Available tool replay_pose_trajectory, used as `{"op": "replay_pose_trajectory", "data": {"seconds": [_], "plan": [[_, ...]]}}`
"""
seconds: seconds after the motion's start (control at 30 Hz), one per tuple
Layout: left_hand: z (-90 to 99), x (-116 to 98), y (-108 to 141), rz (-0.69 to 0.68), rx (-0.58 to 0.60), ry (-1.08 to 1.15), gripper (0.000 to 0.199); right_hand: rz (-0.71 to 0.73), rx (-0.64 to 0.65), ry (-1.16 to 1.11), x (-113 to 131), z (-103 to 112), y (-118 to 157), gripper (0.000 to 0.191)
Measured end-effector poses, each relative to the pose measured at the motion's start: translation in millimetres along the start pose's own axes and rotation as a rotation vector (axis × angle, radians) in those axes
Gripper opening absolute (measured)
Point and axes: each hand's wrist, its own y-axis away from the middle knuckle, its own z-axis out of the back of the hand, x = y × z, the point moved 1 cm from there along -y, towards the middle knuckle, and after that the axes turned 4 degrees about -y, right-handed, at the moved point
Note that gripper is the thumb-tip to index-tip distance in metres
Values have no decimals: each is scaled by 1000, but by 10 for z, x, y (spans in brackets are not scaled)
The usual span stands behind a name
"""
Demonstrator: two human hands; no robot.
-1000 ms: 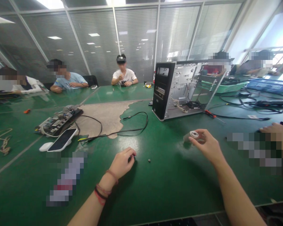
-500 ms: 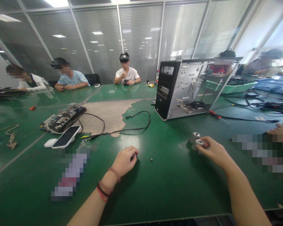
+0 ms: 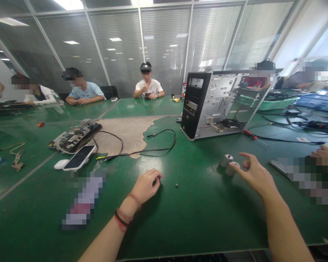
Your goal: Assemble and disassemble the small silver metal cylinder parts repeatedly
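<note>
Hands first: right hand (image 3: pixel 248 173) has thumb and index spread wide, nothing between them that I can see. Left hand (image 3: pixel 147 185) is narrow, fingers curled, thumb and fingertips closed on what looks like a small dark piece (image 3: pixel 159 179); too small to identify.

Key relation: near can (image 3: pixel 231 170) sits just left of the right hand, standing upright, long axis vertical. Right hand clearly the nearer one; left hand is well apart. Thumb tip overlaps the near can's top in view; can't tell if it touches. Index is raised on the far right side, off the can. Right forearm comes in from the near right edge, fingers pointing far and left.

Far can (image 3: pixel 226 160), also upright, is just beyond and left of the near one; can't tell if they touch. Small nut-like part (image 3: pixel 176 185) lies on the green table (image 3: pixel 196 222) between the hands, closer to the left.

Further out: computer case (image 3: pixel 195 105) far of the cans, screwdriver (image 3: pixel 250 134) by its near right corner, black cable (image 3: pixel 164 149) and phone (image 3: pixel 80 158) to the left. Another person's hand (image 3: pixel 326 155) at far right.
</note>
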Motion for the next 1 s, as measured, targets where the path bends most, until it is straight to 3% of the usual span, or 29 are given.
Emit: {"op": "replay_pose_trajectory", "data": {"seconds": [0.07,0.13,0.3,0.37,0.43,0.7,0.8,0.9,1.0], "plan": [[0,1,2,7,-5,5,17,56,-62,-29,256,66,14,56],[2,-2,4,9,-7,7,18,176,5,-80,590,58,57,46],[8,-12,7,3,-11,18,17,617,568,-291,1353,-277,251,27],[8,-12,6,5,-13,20,18,682,709,-371,1501,-435,300,30],[7,-12,5,7,-14,21,18,694,772,-416,1569,-557,323,30],[0,-24,12,4,-5,-2,19,767,662,-385,1618,-723,455,10],[-4,-19,14,9,-3,-17,18,764,627,-389,1614,-738,485,10],[-1,-15,13,11,-8,-26,18,730,605,-427,1560,-687,410,11],[5,-18,10,7,-9,-28,17,644,465,-432,1396,-554,209,13]]}}
